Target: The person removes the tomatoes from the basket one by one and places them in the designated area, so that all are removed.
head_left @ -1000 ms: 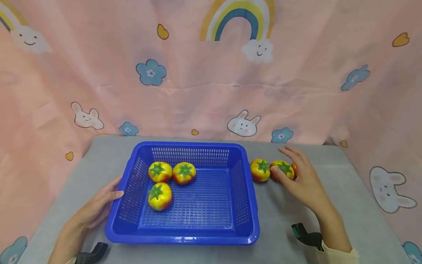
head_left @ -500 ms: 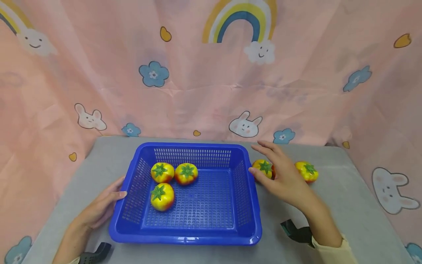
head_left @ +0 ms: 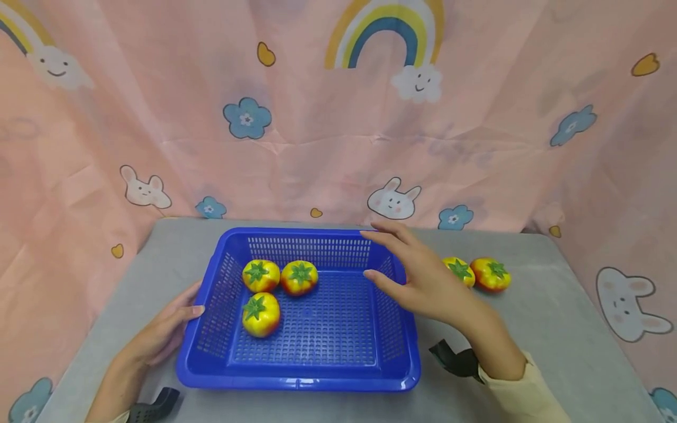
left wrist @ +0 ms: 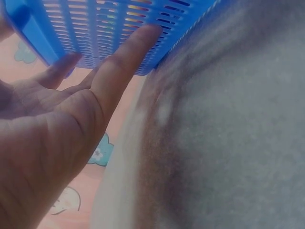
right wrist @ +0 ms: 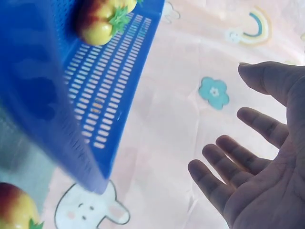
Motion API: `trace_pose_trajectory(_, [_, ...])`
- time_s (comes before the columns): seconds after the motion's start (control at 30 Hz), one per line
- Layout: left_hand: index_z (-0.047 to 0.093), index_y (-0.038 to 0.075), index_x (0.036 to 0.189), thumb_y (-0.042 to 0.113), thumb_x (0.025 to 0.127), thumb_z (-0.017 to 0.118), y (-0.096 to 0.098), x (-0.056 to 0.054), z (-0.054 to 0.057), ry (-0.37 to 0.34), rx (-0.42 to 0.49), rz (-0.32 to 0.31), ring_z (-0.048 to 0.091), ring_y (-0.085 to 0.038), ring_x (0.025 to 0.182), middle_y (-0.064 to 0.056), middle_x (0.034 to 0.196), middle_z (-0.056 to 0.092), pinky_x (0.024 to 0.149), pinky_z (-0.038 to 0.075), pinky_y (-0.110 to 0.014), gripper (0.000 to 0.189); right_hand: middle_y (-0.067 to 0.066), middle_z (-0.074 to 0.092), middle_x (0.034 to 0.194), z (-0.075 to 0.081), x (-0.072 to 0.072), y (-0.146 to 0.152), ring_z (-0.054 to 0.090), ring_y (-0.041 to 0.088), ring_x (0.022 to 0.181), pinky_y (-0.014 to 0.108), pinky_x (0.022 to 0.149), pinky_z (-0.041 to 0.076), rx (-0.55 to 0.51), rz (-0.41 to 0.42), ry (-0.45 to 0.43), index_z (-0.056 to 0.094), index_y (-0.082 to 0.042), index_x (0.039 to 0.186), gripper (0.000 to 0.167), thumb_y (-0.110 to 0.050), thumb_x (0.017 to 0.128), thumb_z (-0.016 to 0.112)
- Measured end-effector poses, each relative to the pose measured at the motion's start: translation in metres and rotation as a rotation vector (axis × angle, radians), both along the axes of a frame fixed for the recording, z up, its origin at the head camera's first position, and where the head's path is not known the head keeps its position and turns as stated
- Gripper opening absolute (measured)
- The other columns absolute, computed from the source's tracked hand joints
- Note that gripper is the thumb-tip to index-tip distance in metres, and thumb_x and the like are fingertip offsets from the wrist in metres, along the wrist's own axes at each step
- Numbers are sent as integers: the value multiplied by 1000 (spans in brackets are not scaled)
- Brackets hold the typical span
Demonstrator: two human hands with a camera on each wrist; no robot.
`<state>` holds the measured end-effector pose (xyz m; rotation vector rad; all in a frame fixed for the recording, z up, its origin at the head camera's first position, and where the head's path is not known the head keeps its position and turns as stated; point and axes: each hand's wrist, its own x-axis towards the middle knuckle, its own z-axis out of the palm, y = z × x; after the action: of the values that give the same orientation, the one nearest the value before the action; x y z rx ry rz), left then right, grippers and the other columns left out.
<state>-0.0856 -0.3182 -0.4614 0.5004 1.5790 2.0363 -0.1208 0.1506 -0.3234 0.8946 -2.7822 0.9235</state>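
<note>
My left hand holds the left side of a blue plastic basket, thumb at the rim. In the left wrist view, its fingers lie against the slotted outer wall. Inside the basket, toward its left, sit three glossy yellow-red tomatoes with green star-shaped tops. My right hand hovers over the basket's right rim, fingers spread and thumb apart. The right wrist view shows its palm with nothing in it. Beyond that hand, two more tomatoes lie on the table to the right, one partly covered by the hand.
The grey table extends around the basket. A pink cloth printed with rainbows, rabbits and flowers hangs behind and at both sides. Dark wrist-worn devices show below each hand.
My right hand has moved left, from over the tomatoes beside the basket to over its right rim, with nothing held. My left hand stays on the basket.
</note>
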Motion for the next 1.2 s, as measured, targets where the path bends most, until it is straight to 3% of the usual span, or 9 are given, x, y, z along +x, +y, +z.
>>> trace_pose_trajectory(0.1, [11,20,170,4,110,27,0,0,1,-5,8,-2,63,-16,135,12,154,55,106,59,-39,64,8,40,168,5,1,-7,46,36,152,61,113,51,19,24,-10,50,-21,157,66,-28,97,77])
trace_pose_trajectory(0.53, [0,13,170,6,110,27,0,2,2,-5,-21,2,64,-16,134,12,153,55,104,60,-40,66,9,44,165,9,-9,-39,53,33,147,56,114,53,92,114,-65,49,-22,158,64,-34,100,72])
trace_pose_trajectory(0.97, [-2,9,170,5,110,29,2,-1,6,11,-31,18,65,-15,133,12,151,56,103,60,-39,68,5,46,163,5,-8,-82,54,26,146,45,117,52,160,262,-141,50,-22,157,61,-32,101,72])
trace_pose_trajectory(1.2, [1,9,170,5,110,30,2,1,4,4,-30,23,65,-15,133,11,151,56,103,60,-39,67,6,45,163,-6,-9,-103,55,25,144,42,118,51,169,331,-195,50,-21,158,62,-33,101,71])
